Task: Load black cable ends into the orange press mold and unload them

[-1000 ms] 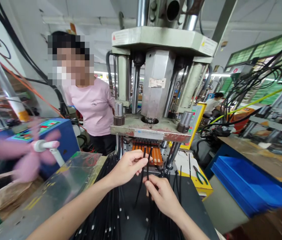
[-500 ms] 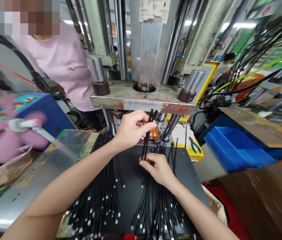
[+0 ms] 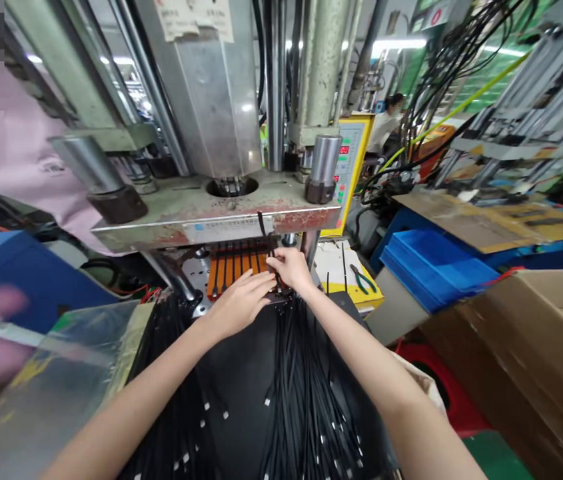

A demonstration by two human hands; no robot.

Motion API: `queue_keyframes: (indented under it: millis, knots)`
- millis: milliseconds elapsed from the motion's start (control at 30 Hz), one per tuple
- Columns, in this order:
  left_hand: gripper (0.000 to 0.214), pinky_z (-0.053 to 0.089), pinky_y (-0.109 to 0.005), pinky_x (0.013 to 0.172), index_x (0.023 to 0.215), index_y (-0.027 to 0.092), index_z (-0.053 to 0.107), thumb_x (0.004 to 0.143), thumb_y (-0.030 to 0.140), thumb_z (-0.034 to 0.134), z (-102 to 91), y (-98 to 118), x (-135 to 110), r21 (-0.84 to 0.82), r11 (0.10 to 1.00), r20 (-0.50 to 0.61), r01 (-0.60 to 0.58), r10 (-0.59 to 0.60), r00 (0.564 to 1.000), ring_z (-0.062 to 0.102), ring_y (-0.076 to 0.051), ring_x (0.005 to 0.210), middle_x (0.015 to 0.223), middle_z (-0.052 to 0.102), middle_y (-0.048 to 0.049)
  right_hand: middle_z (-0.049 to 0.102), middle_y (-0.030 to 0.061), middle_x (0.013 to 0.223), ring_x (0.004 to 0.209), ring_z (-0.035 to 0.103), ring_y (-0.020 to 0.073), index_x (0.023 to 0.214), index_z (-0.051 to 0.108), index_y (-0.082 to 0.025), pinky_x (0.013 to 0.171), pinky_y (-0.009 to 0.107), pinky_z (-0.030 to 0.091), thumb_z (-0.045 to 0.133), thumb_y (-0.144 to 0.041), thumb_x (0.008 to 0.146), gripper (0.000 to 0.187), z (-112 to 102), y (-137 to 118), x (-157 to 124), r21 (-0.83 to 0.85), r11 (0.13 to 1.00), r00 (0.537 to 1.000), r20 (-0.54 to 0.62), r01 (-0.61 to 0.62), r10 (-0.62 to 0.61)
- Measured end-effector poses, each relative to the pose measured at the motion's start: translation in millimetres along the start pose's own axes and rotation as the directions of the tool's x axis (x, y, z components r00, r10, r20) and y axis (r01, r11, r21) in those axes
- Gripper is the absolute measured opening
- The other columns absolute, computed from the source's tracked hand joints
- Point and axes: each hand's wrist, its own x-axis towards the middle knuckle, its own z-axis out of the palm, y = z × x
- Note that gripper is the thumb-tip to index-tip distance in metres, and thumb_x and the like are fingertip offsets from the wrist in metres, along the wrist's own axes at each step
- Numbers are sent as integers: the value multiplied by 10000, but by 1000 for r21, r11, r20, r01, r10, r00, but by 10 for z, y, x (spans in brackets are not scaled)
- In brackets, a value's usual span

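Under the press head lies an orange slotted plate (image 3: 211, 288) with several flat black cables laid side by side across it. My right hand (image 3: 291, 270) is at the plate's right end, fingers pinched on a flat black cable (image 3: 263, 228) whose upper end sticks up before the press crossbar. Close beside it my left hand (image 3: 238, 305) reaches over the plate's front edge, fingers stretched towards the right hand's fingertips. Whether those fingers touch the cable is hard to tell. Below both hands, a bundle of black cables (image 3: 298, 373) with silvery tips hangs over the dark tabletop (image 3: 241, 400).
Another cable bundle (image 3: 161, 387) lies at left. Steel posts and the heavy crossbar (image 3: 231, 223) frame the plate. Green-handled pliers (image 3: 362, 280) rest on a yellow-edged surface at right, near blue trays (image 3: 426, 267) and a cardboard box (image 3: 526, 333). A person in pink stands at left.
Both hands have moved forward to the orange plate from above the tabletop. My left hand has let go of the cables it held; the right now pinches one at the plate. The view has shifted right.
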Motion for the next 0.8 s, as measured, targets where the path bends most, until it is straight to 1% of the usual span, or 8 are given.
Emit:
queue_keyframes:
  millis: [100, 300, 400, 500, 600, 667, 733, 800]
  knots:
    - [334, 302, -512, 1122, 1245, 135, 532, 921, 158, 456, 94, -36, -9, 158, 986, 139, -47, 25, 990, 484, -237, 1260, 1298, 567, -116, 597, -35, 588, 607, 548, 120, 661, 666, -173, 623, 202, 378, 605, -195, 830, 181, 1, 11, 31, -28, 1000, 1000, 26, -13, 14]
    - [396, 348, -421, 1109, 1260, 29, 520, 889, 167, 506, 51, 96, 157, 310, 951, 213, -16, -54, 976, 491, -276, 1248, 1271, 561, -192, 700, -3, 813, 776, 633, 135, 850, 717, -184, 755, 207, 447, 585, -110, 820, 154, -32, 38, 68, -58, 998, 998, 51, -32, 35]
    - [484, 357, -420, 1093, 1272, 46, 510, 875, 315, 573, 14, 128, 157, 290, 957, 235, -20, -51, 971, 481, -295, 1246, 1266, 551, -186, 695, -2, 807, 767, 634, 141, 924, 714, -192, 766, 217, 463, 578, -57, 790, 234, -33, 67, 61, -100, 995, 998, 56, -29, 35]
    - [608, 324, -459, 1098, 1324, 94, 474, 898, 528, 464, -21, 63, 209, 239, 971, 280, 30, -98, 955, 457, -290, 1263, 1352, 491, -168, 685, 47, 834, 858, 628, 195, 928, 709, -178, 825, 268, 454, 568, -66, 791, 226, 8, 71, 121, -162, 986, 999, 27, -34, 39]
    - [667, 171, -531, 1145, 1434, 121, 332, 939, 564, 270, -22, -104, 406, 231, 961, 364, 153, -231, 902, 333, -267, 1363, 1481, 344, -135, 668, 130, 938, 937, 615, 246, 1037, 672, -136, 861, 322, 438, 475, -85, 849, 277, 87, 18, 171, -203, 977, 998, -7, -59, 59]
    - [626, 91, -516, 1162, 1463, 159, 280, 960, 517, 178, 4, -263, 591, 237, 943, 417, 232, -315, 853, 280, -226, 1393, 1509, 297, -83, 652, 156, 989, 953, 608, 249, 1139, 613, -112, 859, 330, 439, 428, -77, 862, 335, 93, -9, 87, -226, 971, 997, -23, -73, 69]
    - [597, 91, -470, 1170, 1458, 196, 303, 967, 480, 118, 45, -436, 760, 235, 922, 468, 308, -385, 795, 282, -199, 1394, 1502, 315, -48, 654, 130, 967, 928, 610, 229, 1199, 566, -117, 857, 322, 446, 449, -101, 863, 356, -13, 49, -131, -207, 978, 1000, -12, -25, 23]
    - [589, 161, -421, 1162, 1425, 194, 378, 965, 466, 130, 108, -601, 875, 239, 895, 498, 376, -446, 744, 318, -201, 1377, 1469, 381, -58, 668, 79, 910, 878, 618, 201, 1144, 606, -162, 843, 307, 460, 495, -176, 867, 299, -286, 245, -446, -142, 989, 998, 46, 47, -41]
